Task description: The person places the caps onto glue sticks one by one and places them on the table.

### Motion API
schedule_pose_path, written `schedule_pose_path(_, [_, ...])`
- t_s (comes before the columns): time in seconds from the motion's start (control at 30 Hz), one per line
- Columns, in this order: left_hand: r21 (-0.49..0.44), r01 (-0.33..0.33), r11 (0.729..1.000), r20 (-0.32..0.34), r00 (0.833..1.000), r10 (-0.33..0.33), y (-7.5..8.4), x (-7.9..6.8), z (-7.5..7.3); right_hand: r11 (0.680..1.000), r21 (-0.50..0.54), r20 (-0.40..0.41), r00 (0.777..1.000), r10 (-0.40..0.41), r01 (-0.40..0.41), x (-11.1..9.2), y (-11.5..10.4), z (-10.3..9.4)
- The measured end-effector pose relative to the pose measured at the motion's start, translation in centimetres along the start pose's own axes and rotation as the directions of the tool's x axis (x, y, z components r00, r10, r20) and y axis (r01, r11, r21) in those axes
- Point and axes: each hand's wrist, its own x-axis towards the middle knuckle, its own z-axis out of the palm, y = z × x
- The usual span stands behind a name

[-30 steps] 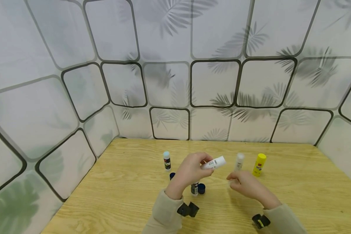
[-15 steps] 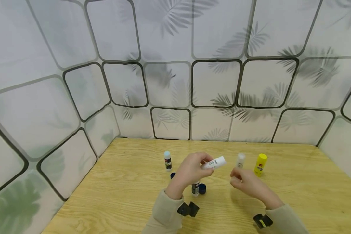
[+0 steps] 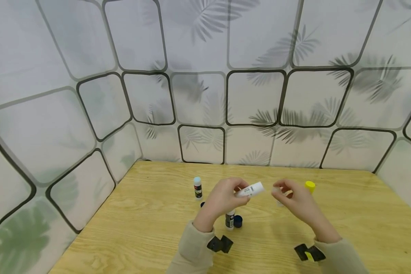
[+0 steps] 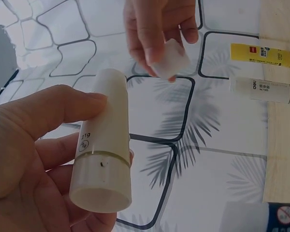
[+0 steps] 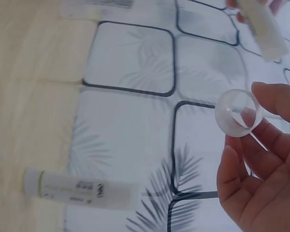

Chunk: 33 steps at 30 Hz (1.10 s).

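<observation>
My left hand (image 3: 226, 195) grips a white glue stick (image 3: 251, 190), tilted, one end towards the right hand. In the left wrist view, the thumb lies along this glue stick (image 4: 104, 128), and its near end is a hollow base. Across a short gap, my right hand (image 3: 296, 196) pinches a small translucent cap (image 5: 237, 113) between thumb and fingers. The cap's round open mouth shows in the right wrist view. Behind the right hand stands another white glue stick (image 4: 263, 90), mostly hidden in the head view. Right beside it is a yellow glue stick (image 3: 309, 186).
A dark-labelled glue stick (image 3: 198, 188) with a pale top stands at the back left. Another dark-labelled glue stick (image 3: 230, 220) is below the left hand, next to a navy cap (image 3: 238, 221). A second dark cap (image 3: 202, 204) is partly hidden by the left wrist.
My right hand has risen from low by the standing white glue stick, and the cap now shows in its fingers. The left hand and its glue stick have hardly moved.
</observation>
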Motion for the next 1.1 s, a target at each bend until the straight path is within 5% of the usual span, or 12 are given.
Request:
schedule_pose_path(0.47, [-0.013, 0.007, 1.000, -0.024, 1.000, -0.007, 0.0, -0.1, -0.2, 0.976, 0.209, -0.051, 0.996, 0.079, -0.066, 0.8, -2.1, -1.1])
schedule_pose_path(0.73, [-0.028, 0.003, 1.000, -0.031, 1.000, -0.003, 0.1, -0.2, -0.3, 0.923, 0.384, -0.018, 0.999, 0.031, -0.022, 0.5, -1.8, -0.7])
schedule_pose_path(1.1, [-0.014, -0.032, 0.999, -0.025, 0.999, 0.031, 0.0, 0.0, -0.1, 0.889, 0.458, -0.004, 1.000, -0.017, 0.017, 0.5, -1.7, -0.4])
